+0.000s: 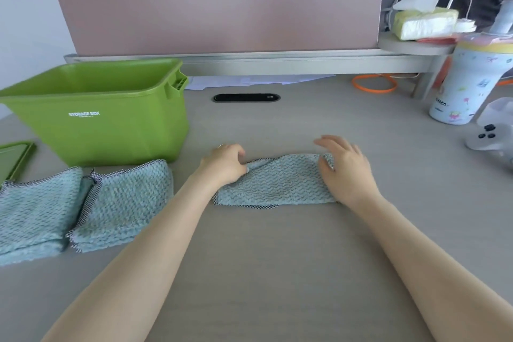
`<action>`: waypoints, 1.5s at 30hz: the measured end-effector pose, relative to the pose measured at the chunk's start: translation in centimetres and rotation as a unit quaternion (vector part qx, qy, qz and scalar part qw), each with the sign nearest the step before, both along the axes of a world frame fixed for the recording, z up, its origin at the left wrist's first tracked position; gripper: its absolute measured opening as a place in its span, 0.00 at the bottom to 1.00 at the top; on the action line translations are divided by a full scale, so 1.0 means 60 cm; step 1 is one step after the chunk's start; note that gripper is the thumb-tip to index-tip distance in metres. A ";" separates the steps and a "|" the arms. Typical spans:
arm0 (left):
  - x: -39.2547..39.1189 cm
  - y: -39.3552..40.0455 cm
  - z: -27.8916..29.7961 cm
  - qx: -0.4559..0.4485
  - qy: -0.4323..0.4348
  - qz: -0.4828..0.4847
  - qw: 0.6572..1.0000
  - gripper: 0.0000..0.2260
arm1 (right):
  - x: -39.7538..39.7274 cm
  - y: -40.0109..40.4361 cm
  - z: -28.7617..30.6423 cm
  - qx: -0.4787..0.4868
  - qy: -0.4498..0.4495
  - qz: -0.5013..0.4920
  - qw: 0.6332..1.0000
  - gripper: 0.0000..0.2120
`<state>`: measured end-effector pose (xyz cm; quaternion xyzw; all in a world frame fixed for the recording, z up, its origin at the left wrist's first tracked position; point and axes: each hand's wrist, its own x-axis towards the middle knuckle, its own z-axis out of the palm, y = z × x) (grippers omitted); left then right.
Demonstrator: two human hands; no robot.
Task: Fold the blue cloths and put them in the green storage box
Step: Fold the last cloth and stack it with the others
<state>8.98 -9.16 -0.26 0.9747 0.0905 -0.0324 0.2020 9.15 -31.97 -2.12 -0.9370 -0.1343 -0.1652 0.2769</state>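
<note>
A light blue cloth (277,182) with a checked hem lies folded into a strip in the middle of the desk. My left hand (224,165) pinches its upper left corner. My right hand (345,169) grips its right end, thumb on the cloth and the other fingers spread above it. Two more blue cloths lie flat at the left: one (125,205) in front of the box, the other (33,214) at the frame's left edge. The green storage box (111,130) stands open behind them; nothing shows inside from here.
A green lid (14,159) lies left of the box. A pink divider (222,5) closes the desk's far side, with a black cable slot (246,97) before it. At the right are a patterned cup (466,83), a white controller (488,137), an orange ring (374,83) and tissues (424,22).
</note>
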 end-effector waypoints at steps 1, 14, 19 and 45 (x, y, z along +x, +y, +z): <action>0.001 0.000 0.004 -0.023 0.011 0.000 1.000 0.15 | 0.007 -0.012 -0.002 -0.024 0.057 -0.037 0.997 0.21; -0.048 0.014 0.056 -0.051 -0.082 -0.116 0.989 0.06 | 0.017 -0.024 0.042 0.308 0.203 0.007 0.929 0.07; -0.040 0.044 0.150 -0.067 -0.185 -0.055 0.979 0.12 | 0.057 -0.019 0.117 0.418 0.187 0.065 0.886 0.17; -0.183 0.112 0.076 -0.232 0.127 -0.186 0.946 0.05 | -0.047 -0.076 0.097 0.060 0.454 0.276 0.845 0.16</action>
